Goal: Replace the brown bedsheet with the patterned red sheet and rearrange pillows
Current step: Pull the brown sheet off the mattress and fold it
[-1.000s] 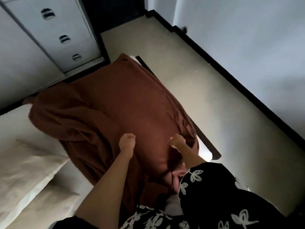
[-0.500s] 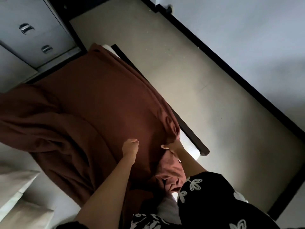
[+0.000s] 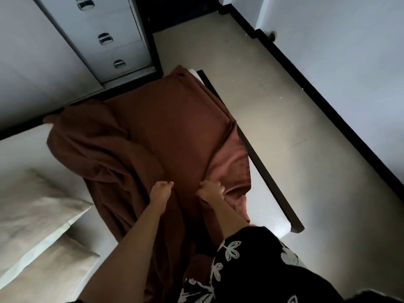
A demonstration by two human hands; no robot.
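I have the brown sheet (image 3: pixel 175 132) in both hands over the bed. My left hand (image 3: pixel 160 190) is curled into a fist, its grip pinching a fold of the cloth. My right hand (image 3: pixel 211 190) sits just to the right of it, fingers bent and thumb tucked, its grip bunched on the same edge of the sheet. The two hands are near each other but apart, with a taut strip of brown cloth between them.

The sheet stretches away from my hands toward the far corner of the mattress (image 3: pixel 264 200), where it still covers the corner. On the left it lies rumpled in a heap, pulled off the bare pale mattress there. On the right, bare white mattress shows beside the sheet, with the dark bed frame (image 3: pixel 269 178) running along its edge. A loose length of the sheet hangs down near me, between my arms and my black flowered sleeve (image 3: pixel 251 263).

Two pale pillows (image 3: pixel 32 215) lie at the near left, one partly over the other. A grey drawer unit (image 3: pixel 109 36) with metal handles stands at the far left, beyond the bed. The beige floor (image 3: pixel 284 95) runs along the right, edged by a black skirting under a pale wall. The room is dim. I cannot see the red sheet.
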